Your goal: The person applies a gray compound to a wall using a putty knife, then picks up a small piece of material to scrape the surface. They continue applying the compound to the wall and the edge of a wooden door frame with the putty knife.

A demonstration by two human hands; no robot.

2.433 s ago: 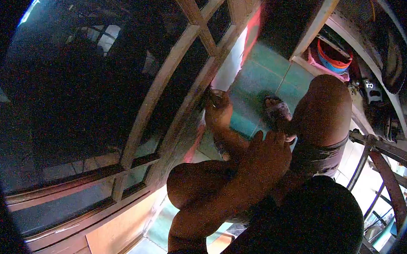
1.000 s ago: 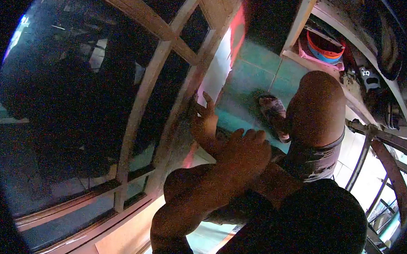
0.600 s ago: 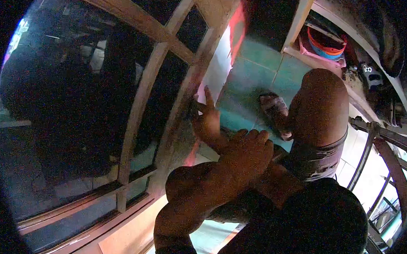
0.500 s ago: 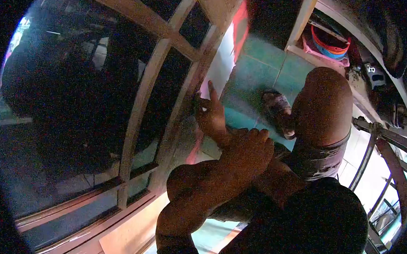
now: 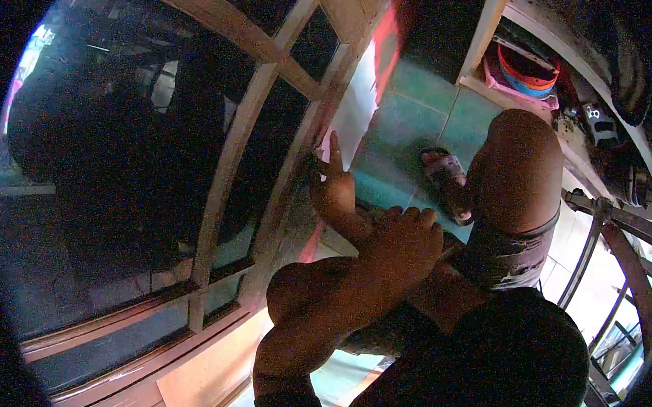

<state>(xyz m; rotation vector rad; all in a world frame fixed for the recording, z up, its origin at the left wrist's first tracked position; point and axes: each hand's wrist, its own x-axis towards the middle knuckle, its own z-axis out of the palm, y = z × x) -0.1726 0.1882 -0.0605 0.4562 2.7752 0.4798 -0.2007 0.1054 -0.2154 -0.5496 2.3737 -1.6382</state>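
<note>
I am crouched beside a wooden door frame (image 5: pixel 299 158) with dark glass panes (image 5: pixel 122 156). My right hand (image 5: pixel 334 189) is against the frame's upright post, low down, with the index finger stretched up along the wood and the other fingers loosely bent. Nothing shows in it. My left hand (image 5: pixel 405 244) rests flat over my right forearm near my knee, fingers together, holding nothing. My bare knee (image 5: pixel 516 162) and a sandalled foot (image 5: pixel 445 173) are on the green tiled floor (image 5: pixel 411 127).
A white shelf (image 5: pixel 490 35) at the top right holds stacked coloured plastic bowls (image 5: pixel 525 70). Metal bars and machine parts (image 5: pixel 605 218) run along the right side. A wooden panel (image 5: pixel 207 367) forms the door's lower part.
My right hand has gone from a fist low on the frame to spread fingers, then to one raised index finger on the post. My left hand has stayed on the forearm.
</note>
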